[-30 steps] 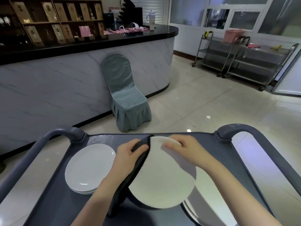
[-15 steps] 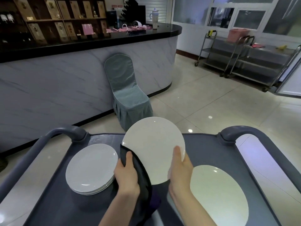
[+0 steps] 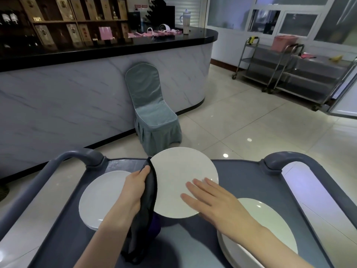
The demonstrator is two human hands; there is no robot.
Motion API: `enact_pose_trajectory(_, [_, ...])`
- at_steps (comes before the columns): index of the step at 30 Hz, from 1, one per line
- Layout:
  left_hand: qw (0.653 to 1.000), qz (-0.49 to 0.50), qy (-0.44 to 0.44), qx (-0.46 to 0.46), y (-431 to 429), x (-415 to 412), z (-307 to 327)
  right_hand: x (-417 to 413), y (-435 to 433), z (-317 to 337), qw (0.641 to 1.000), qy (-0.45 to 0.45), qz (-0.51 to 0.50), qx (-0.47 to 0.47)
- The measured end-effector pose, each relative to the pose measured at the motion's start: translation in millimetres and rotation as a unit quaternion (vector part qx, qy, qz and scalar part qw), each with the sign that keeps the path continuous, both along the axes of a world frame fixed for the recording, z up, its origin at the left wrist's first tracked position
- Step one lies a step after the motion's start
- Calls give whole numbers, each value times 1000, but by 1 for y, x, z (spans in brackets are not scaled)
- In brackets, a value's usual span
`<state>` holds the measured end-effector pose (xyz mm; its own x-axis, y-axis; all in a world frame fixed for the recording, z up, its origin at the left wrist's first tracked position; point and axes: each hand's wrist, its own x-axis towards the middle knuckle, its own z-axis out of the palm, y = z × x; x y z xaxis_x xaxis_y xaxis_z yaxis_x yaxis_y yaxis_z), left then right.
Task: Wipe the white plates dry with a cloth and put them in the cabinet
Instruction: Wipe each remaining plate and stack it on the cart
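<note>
A white plate [image 3: 179, 176] is held tilted above the grey cart top [image 3: 239, 182]. My left hand [image 3: 135, 188] grips its left rim through a dark cloth [image 3: 148, 206] that hangs down below the plate. My right hand [image 3: 210, 200] lies flat on the plate's lower right face, fingers straight and spread. A stack of white plates [image 3: 102, 198] sits on the cart at the left. Another stack of white plates [image 3: 266, 221] sits at the right, partly hidden by my right forearm.
The cart has raised grey handles at the left [image 3: 77, 157] and right [image 3: 293, 159]. Beyond it stand a covered grey chair [image 3: 152, 115], a marble-fronted bar counter [image 3: 77, 93] and steel trolleys [image 3: 301, 74] on the tiled floor.
The plate has tipped from nearly upright to a flatter tilt. My right hand has shifted from gripping its lower rim to lying flat on its face; my left hand slid up the left rim.
</note>
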<state>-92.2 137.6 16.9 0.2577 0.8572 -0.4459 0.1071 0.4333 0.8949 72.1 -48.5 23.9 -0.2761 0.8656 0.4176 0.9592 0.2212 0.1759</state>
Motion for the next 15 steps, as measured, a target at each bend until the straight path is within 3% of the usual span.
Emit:
enact_pose_trajectory(5, [984, -20, -132, -119, -8, 3, 16, -9, 0, 6, 993, 115, -15, 13])
enact_pose_trajectory(8, [972, -37, -209, -102, -14, 11, 18, -17, -1, 6, 966, 254, -40, -16])
enact_pose_trajectory(12, [972, -97, -172, 131, -31, 32, 19, -35, 8, 13, 869, 488, -73, -45])
enact_pose_trajectory(13, [963, -118, -126, 208, -37, 38, 18, -39, 11, 16, 833, 546, -85, -33])
enact_pose_trajectory(15, [912, -170, -24, 372, -50, 46, 10, -44, 17, 22, 736, 668, -107, 7])
